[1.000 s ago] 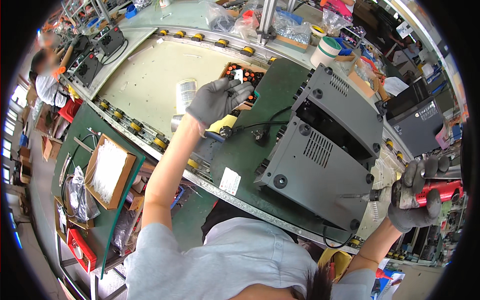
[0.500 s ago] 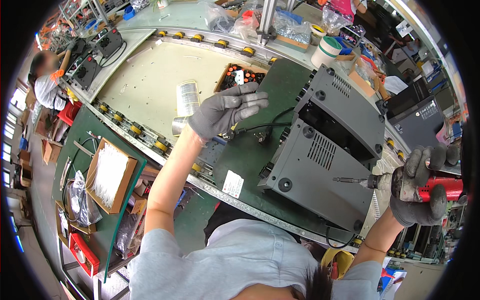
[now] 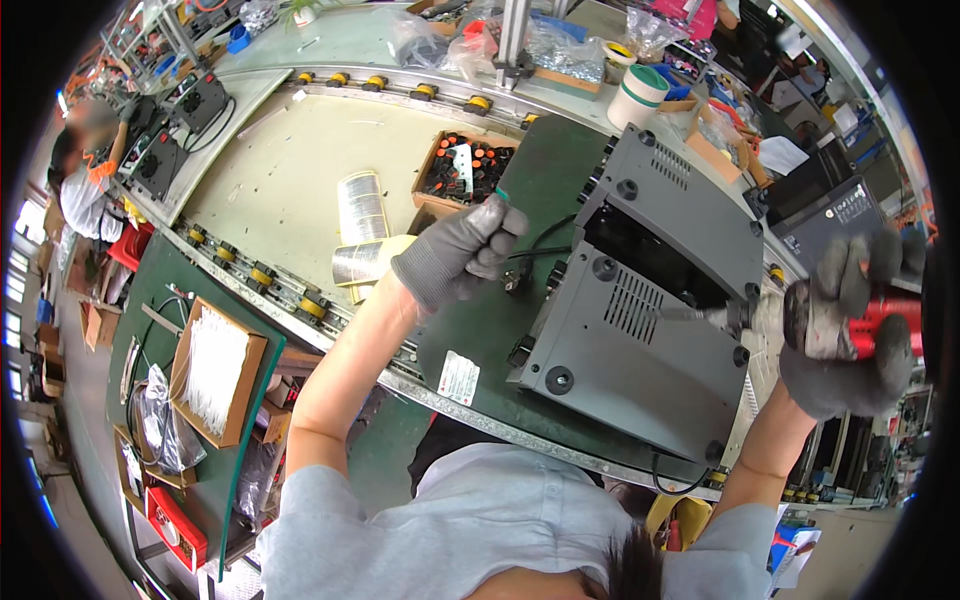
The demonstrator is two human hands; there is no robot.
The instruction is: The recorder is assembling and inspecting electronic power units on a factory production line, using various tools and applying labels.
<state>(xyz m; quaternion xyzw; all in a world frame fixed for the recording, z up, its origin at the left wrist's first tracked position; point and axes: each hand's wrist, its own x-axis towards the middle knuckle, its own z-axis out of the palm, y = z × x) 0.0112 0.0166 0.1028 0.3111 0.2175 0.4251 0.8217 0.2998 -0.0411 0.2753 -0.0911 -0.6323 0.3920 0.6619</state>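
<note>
Standing in a crowded workshop, facing a green surface [image 3: 465, 332] set against a pale surface [image 3: 300, 140]. Carrying, towards the green surface's right edge, a near grey case [image 3: 630, 372] and a far grey case [image 3: 690, 212], both lying with rubber feet [image 3: 559, 380] turned upward, probably leaving that face open to tools. Gripping a red power driver [image 3: 868, 325] in the gloved right hand [image 3: 838, 374], wrapping the fingers round its body and pointing the bit [image 3: 682, 314] leftward over the near grey case; blurring too much for telling contact. Holding the gloved left hand [image 3: 452, 258] over the green surface's left edge, curling its fingers mostly closed, leaving any small held thing impossible to make out. Storing black and orange parts [image 3: 487, 178] in a cardboard box [image 3: 424, 172] on the pale surface, beside the green surface's far left corner, apparently for easy reach. Showing a white label [image 3: 459, 377] lying flat at the near left corner.
</note>
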